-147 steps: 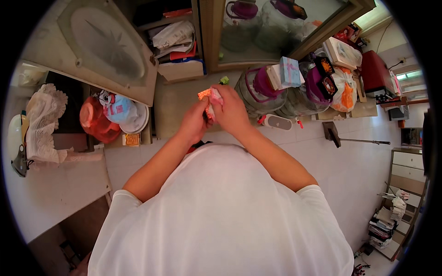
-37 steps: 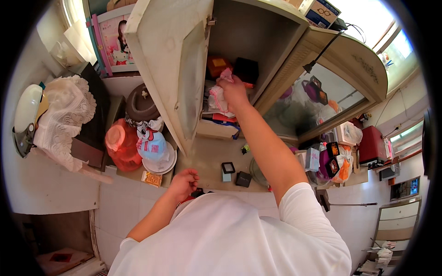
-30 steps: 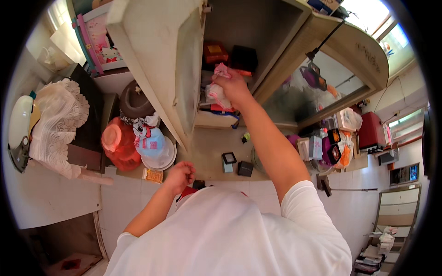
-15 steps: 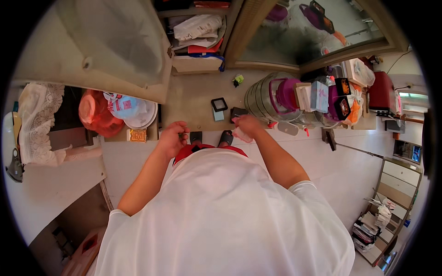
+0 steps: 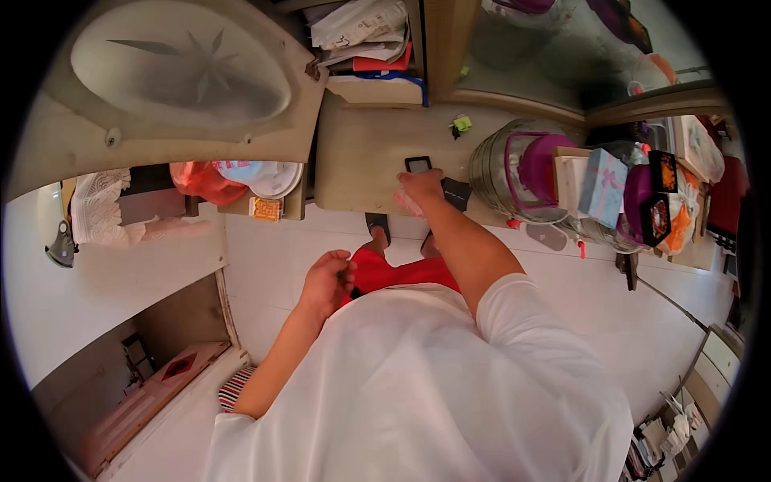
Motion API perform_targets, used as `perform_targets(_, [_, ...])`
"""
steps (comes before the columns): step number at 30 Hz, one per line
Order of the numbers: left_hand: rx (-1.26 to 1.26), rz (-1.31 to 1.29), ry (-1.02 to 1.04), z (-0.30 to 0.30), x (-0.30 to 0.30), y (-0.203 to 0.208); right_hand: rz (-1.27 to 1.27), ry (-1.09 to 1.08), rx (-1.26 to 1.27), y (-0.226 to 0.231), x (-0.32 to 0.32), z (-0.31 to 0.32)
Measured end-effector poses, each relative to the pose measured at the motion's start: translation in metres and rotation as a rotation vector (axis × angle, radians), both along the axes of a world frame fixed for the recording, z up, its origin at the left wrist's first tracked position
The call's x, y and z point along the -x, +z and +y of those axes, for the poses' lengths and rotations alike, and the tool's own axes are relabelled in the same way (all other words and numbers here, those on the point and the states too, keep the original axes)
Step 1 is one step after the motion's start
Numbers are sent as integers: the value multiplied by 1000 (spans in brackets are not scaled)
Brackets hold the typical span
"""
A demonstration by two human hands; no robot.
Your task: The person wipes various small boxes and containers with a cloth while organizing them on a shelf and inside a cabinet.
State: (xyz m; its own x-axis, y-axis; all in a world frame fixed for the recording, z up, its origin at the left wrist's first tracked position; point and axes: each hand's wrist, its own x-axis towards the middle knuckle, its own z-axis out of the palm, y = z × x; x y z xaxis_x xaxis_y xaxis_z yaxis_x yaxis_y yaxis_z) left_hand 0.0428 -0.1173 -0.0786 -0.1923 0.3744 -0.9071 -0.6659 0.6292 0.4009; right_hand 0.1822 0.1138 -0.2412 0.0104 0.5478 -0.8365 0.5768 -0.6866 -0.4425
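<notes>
My right hand (image 5: 422,189) reaches forward onto the beige counter (image 5: 361,153). Its fingers lie next to a small black box (image 5: 418,165), and a second dark box (image 5: 458,193) sits just right of the hand. Something pinkish (image 5: 405,206) shows under the wrist; whether the hand grips it is unclear. My left hand (image 5: 325,281) hangs by my waist with its fingers curled and nothing visible in them. It is close to my red shorts (image 5: 401,273).
An open cabinet door (image 5: 185,88) with frosted oval glass hangs left of the counter. A shelf of packets and papers (image 5: 361,32) lies beyond. Steel containers (image 5: 498,173), a purple lid (image 5: 546,161) and a light blue box (image 5: 602,185) crowd the right. A red bag (image 5: 201,181) and plates (image 5: 265,177) sit left.
My right hand came down from the cabinet shelf to the counter by the black boxes. My left hand drew back from the counter edge to my waist. The view tilted downward.
</notes>
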Motion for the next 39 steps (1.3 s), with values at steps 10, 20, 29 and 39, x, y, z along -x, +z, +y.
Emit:
perform_targets(10, [39, 54, -40, -9, 52, -13, -12, -69, -342, -18, -20, -35])
perform_targets(20, [-78, 28, -213, 29, 112, -32, -153, -339, -249, 41, -51, -79])
perform_targets(29, [-41, 61, -268, 25, 152, -31, -387, -401, -178, 7, -37, -62])
perform_targets(39, [-125, 42, -346, 51, 122, -39, -270, -376, -448, -19, -52, -71])
